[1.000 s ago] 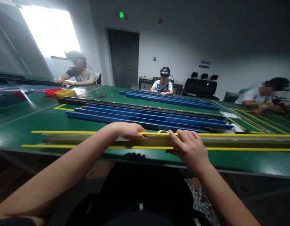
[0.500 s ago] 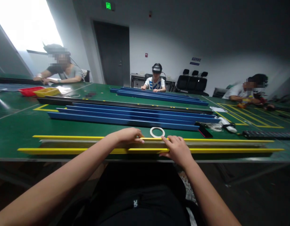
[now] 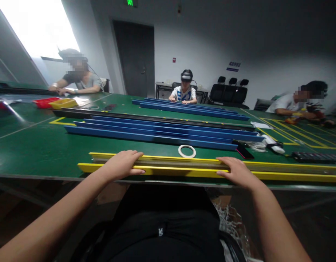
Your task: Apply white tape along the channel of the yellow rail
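The left hand, pointing toward two o'clock, grasps the yellow channel, fingers over its far edge, thumb along its near one; the right hand, angled toward eleven o'clock, grips it likewise. The channel lies at six o'clock on the green surface. Toward ten o'clock sit a red tray, then a yellow tray, contents indistinct.

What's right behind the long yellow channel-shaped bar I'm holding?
A white ring, then blue channel-shaped bars, on the green tabletop. The yellow bar hides anything low against its far side.
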The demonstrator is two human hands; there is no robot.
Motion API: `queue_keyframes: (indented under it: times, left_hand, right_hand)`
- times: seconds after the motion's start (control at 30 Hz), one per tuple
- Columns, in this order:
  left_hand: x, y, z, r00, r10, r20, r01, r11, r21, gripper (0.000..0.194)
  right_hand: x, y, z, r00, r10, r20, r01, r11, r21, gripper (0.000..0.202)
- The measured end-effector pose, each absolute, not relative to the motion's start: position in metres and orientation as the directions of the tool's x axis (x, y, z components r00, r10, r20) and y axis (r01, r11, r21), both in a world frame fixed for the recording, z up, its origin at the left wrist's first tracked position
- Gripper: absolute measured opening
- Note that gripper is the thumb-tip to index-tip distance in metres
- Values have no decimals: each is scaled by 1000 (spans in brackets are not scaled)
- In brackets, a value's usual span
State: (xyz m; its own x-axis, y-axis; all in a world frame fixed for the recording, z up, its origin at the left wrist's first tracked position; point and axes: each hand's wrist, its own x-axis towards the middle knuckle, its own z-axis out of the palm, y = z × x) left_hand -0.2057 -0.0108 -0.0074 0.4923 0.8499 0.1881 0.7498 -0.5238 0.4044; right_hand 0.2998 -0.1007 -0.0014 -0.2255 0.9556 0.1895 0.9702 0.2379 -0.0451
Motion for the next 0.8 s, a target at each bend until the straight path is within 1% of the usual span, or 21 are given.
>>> queue_keyframes:
  times: [0.03, 0.07, 0.1, 0.17, 0.2, 0.27, 0.37, 0.47, 0.6, 0.7, 0.77, 0.8]
  left_hand:
    - [-202, -12, -6, 541, 825, 165, 778, -565, 276, 72]
    - [-198, -15, -5, 570, 808, 148, 789, -589, 177, 73]
    - [-192, -17, -4, 585, 798, 144, 792, -600, 112, 73]
    - [-178, -24, -2, 600, 785, 158, 789, -613, 49, 73]
    - [-168, -27, -1, 606, 777, 172, 784, -620, 38, 73]
    - [-146, -33, -2, 613, 765, 199, 776, -630, 28, 70]
    - [-110, -38, -4, 623, 752, 215, 768, -640, 15, 68]
    - [-75, -39, -6, 636, 730, 249, 749, -662, 27, 67]
    - [-47, -43, -4, 696, 661, 282, 675, -736, 59, 59]
    - [-53, -44, 0, 729, 615, 302, 621, -779, 86, 60]
    - [-70, -42, 0, 706, 642, 298, 645, -757, 104, 64]
    - [-80, -40, 0, 682, 671, 290, 669, -733, 121, 70]
  right_hand:
    - [292, -99, 2, -212, 962, 170, 971, 227, -75, 58]
    - [280, -98, 5, -205, 966, 158, 970, 222, -99, 55]
    - [264, -96, 7, -209, 965, 157, 967, 228, -117, 52]
    - [224, -94, 11, -224, 957, 185, 960, 249, -130, 49]
    - [203, -94, 10, -233, 952, 201, 959, 259, -117, 49]
    - [168, -93, 7, -221, 945, 242, 969, 240, -54, 47]
    - [149, -92, -4, -95, 936, 338, 995, 88, 36, 47]
    - [167, -90, -13, -12, 903, 430, 998, -14, 57, 43]
    - [213, -90, -18, -23, 884, 467, 996, -18, 84, 37]
    - [245, -91, -21, -27, 879, 475, 996, -15, 85, 35]
    - [265, -92, -23, -21, 880, 474, 996, -20, 82, 35]
    - [275, -93, -23, -18, 883, 469, 996, -23, 82, 35]
